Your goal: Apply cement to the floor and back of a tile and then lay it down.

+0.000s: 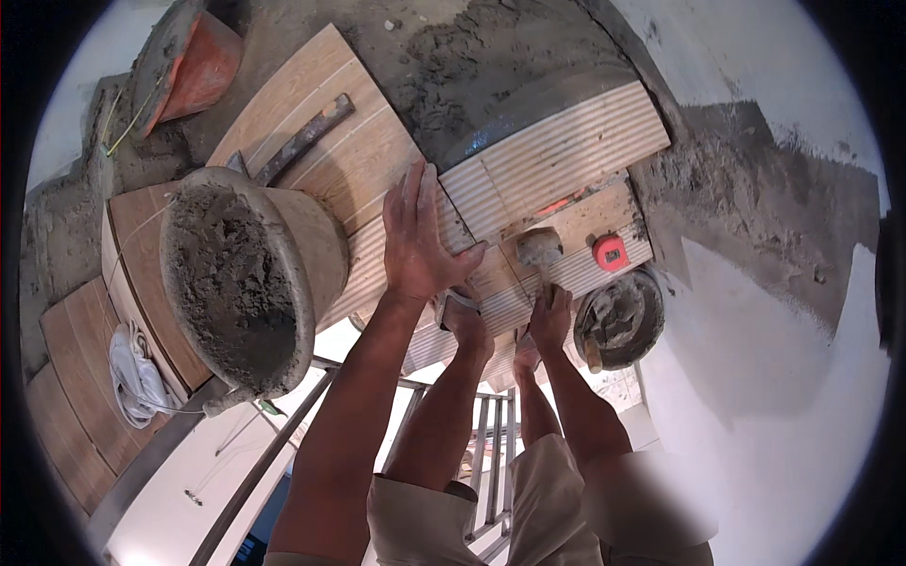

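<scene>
My left hand lies with its fingers spread on the wood-look tile, near its joint with a ribbed, striped tile. My right hand is closed round the handle of a mallet, whose pale, mortar-smeared head is over the lower step tile. To the right of the mallet head, a red tape measure sits on the tiled step. A small bucket of mortar stands just right of my right hand, with a wooden handle at its rim.
A large mortar bucket stands on the left. Behind it, a flat metal bar lies on the tile, and an orange-red tub is tilted. Wet mortar covers the far floor. A metal railing and a white cord bundle are nearer.
</scene>
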`<state>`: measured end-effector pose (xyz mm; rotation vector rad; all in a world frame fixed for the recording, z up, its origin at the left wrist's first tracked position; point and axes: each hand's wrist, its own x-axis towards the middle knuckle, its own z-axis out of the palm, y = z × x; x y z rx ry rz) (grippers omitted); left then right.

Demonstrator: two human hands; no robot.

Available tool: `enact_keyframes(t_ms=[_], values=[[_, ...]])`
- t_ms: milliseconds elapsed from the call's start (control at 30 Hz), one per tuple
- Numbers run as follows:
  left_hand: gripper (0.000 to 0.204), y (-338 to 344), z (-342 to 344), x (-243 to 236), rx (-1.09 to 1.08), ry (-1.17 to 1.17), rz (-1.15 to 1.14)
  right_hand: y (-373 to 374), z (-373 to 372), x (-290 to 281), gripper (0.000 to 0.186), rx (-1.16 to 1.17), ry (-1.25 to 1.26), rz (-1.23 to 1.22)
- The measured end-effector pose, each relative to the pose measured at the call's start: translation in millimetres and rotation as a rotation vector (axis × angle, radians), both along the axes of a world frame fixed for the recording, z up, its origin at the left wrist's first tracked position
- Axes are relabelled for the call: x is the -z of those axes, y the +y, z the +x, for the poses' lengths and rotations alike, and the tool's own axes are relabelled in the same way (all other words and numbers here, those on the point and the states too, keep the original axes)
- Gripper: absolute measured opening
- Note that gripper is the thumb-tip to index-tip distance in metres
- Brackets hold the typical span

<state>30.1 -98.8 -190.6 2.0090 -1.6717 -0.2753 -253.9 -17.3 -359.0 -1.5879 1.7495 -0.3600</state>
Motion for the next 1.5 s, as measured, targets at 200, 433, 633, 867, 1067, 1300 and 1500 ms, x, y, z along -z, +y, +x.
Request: enact_keyframes(t_ms=[200, 433, 633, 867, 1067, 1300, 1500], values=[[0.118, 0.9, -2.0, 3.0, -0.004, -0.038, 0.045, -1.7, -3.3, 8.7, 0.031, -0.114, 0.134, 0.004], [0.113, 16.4, -10.8, 3.8, 0.044, -0.137, 0.091, 7.5, -50.6, -12.0, 0.035, -0.159, 0.1, 0.169], [0.116, 83.6, -71.8, -70.3, -0.125, 0.235, 0.47, -39.8, -58.6, -74.2, 0.039, -0.059, -0.152, 0.334], [0.085, 90.8, -111.4, -195.9, 0.311, 0.361, 0.81, -216.3, -6.0, -170.0, 0.071, 0.097, -0.226, 0.148], [0.072, 103.9, -161.0, -137.2, 0.38, 0.407, 0.995, -303.7, 15.7, -161.6, 0.103, 0.157, 0.052, 0.225], [0.068, 113.3, -202.8, -113.3, 0.511, 0.341, 0.808, -277.8, 37.0, -152.9, 0.093, 0.068, 0.242, 0.078], [0.059, 134.8, -213.9, -93.4, 0.592, 0.234, 0.84, -215.2, 69.3, -132.3, 0.087, -0.093, 0.268, -0.038]])
